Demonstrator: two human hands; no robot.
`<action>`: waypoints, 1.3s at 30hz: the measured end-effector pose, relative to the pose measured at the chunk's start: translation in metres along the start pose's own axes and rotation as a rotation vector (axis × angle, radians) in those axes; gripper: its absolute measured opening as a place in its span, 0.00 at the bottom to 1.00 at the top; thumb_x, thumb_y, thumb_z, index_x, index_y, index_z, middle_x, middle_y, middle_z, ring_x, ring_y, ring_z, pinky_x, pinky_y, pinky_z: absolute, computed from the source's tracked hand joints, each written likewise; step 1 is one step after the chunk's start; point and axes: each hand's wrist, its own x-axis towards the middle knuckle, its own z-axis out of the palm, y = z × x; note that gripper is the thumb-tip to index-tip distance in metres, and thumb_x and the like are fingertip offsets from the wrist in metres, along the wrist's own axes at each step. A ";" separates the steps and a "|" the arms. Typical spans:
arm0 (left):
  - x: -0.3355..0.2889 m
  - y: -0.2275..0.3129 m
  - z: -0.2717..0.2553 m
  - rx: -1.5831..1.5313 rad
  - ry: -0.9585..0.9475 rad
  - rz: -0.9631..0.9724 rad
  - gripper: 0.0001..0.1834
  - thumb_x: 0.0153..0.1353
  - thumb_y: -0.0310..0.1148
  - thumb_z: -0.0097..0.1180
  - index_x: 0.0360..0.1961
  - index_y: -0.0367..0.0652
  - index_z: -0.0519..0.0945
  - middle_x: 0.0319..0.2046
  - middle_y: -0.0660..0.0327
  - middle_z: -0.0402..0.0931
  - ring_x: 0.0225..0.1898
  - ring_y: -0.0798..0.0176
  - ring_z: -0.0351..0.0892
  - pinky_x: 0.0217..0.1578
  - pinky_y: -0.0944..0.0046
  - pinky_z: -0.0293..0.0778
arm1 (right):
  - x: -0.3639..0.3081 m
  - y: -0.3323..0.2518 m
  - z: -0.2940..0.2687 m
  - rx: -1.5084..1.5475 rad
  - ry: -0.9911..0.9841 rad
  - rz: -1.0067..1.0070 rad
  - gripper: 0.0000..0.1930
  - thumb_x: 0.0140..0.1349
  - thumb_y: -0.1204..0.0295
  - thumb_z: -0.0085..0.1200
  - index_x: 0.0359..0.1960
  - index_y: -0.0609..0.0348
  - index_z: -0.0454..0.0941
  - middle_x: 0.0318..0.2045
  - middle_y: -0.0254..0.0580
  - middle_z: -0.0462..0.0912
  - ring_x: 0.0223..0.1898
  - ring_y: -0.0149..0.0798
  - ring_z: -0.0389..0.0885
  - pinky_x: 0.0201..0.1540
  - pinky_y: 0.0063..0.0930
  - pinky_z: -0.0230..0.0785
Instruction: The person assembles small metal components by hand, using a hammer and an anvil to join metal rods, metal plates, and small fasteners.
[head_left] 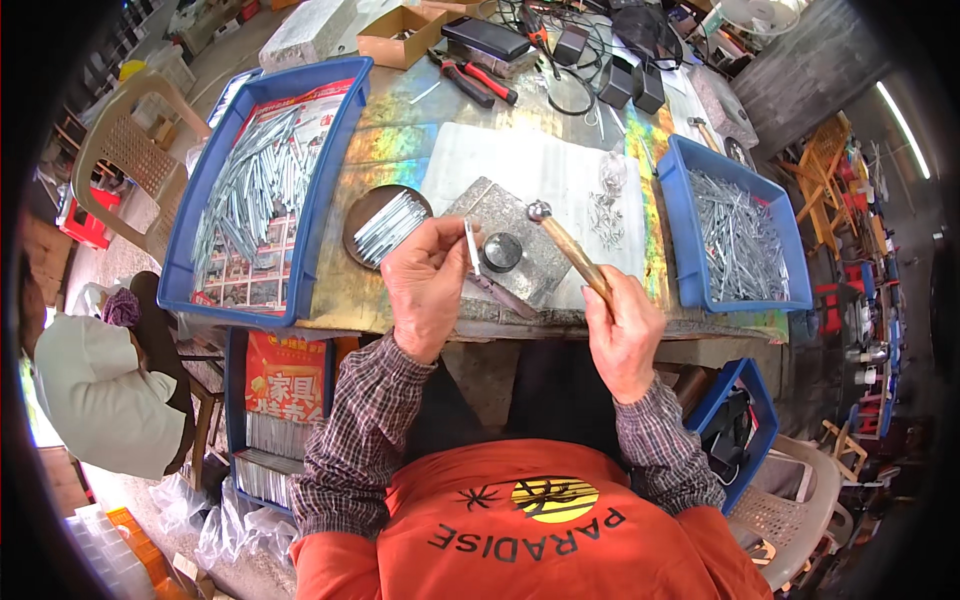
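Observation:
My left hand [425,285] pinches a short silver metal rod [471,246] upright between thumb and fingers, just left of a round black die [502,251] on a grey stone block [500,228]. My right hand [624,335] grips the wooden handle of a small hammer [570,250], whose metal head is raised above the block's right side. A round dish [385,225] holding several silver rods sits just beyond my left hand.
A blue tray [262,190] of silver rods lies at left, another blue tray [735,230] of metal pieces at right. Red-handled pliers [475,78], a cardboard box [400,35] and black adapters lie at the table's far end. A seated person [100,380] is at lower left.

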 end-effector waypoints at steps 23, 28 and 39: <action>-0.044 0.005 -0.008 0.331 -0.164 0.039 0.16 0.54 0.15 0.55 0.44 0.36 0.78 0.29 0.58 0.80 0.31 0.69 0.80 0.33 0.70 0.76 | 0.010 -0.046 0.018 0.197 -0.171 -0.408 0.27 0.42 0.78 0.65 0.50 0.61 0.76 0.37 0.46 0.76 0.36 0.46 0.76 0.35 0.35 0.71; -0.049 0.010 -0.006 0.348 -0.220 0.073 0.18 0.51 0.14 0.56 0.45 0.36 0.77 0.31 0.55 0.80 0.31 0.64 0.82 0.32 0.68 0.77 | 0.010 -0.050 0.024 0.320 -0.078 -0.367 0.15 0.46 0.80 0.64 0.38 0.66 0.79 0.32 0.48 0.78 0.29 0.48 0.78 0.31 0.35 0.71; -0.048 0.017 -0.027 0.667 -0.316 0.391 0.11 0.49 0.19 0.58 0.37 0.38 0.79 0.29 0.53 0.76 0.31 0.50 0.77 0.32 0.59 0.71 | 0.024 -0.056 0.023 0.681 -0.362 0.241 0.06 0.63 0.76 0.51 0.32 0.66 0.78 0.23 0.41 0.77 0.22 0.32 0.76 0.25 0.25 0.67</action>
